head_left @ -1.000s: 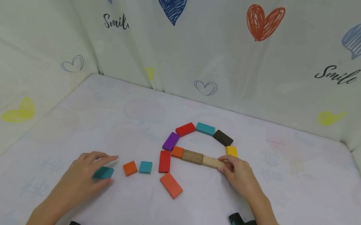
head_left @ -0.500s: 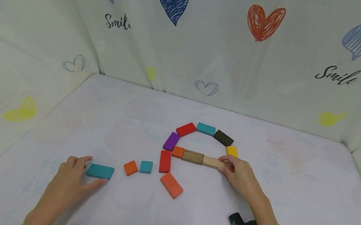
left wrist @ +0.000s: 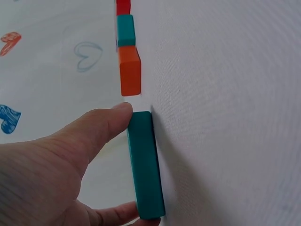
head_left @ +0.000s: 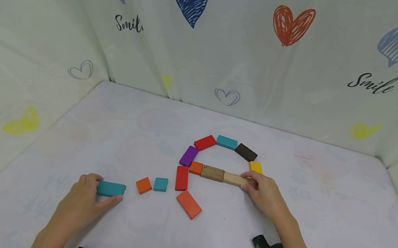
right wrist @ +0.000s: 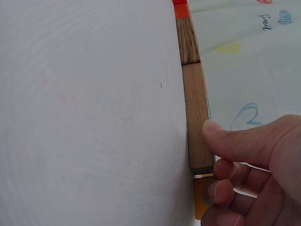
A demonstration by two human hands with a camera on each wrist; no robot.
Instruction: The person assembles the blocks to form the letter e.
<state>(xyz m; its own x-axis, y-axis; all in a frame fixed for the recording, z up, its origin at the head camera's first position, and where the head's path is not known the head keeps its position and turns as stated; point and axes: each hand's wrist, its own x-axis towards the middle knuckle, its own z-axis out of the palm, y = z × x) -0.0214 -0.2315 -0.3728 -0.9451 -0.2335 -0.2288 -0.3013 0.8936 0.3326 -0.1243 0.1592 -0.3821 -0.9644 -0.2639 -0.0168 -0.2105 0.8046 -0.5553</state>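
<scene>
My left hand [head_left: 79,202] holds a long teal block [head_left: 111,189] by its ends on the white cloth. In the left wrist view the thumb is at one end of that block and fingertips bend round the other. My right hand [head_left: 269,196] pinches the end of a pale wooden block [right wrist: 196,113], thumb on its side and index finger near its end. This block abuts a darker wood-grain block [head_left: 212,173], which follows a small orange block [head_left: 196,167]. Behind the right fingers is a yellow block [head_left: 255,166], partly hidden.
A black block [head_left: 246,152], a teal block [head_left: 226,142], a red block [head_left: 205,143] and a purple block [head_left: 188,156] form an arc. A red block [head_left: 182,178] and an orange-red block [head_left: 188,204] continue it. Between lie an orange square block [head_left: 144,185] and a teal square block [head_left: 160,184].
My left hand first drew back leftward off the long teal block, uncovering it, then moved slightly right again, its fingers closing on the ends. The right hand stays in place.
</scene>
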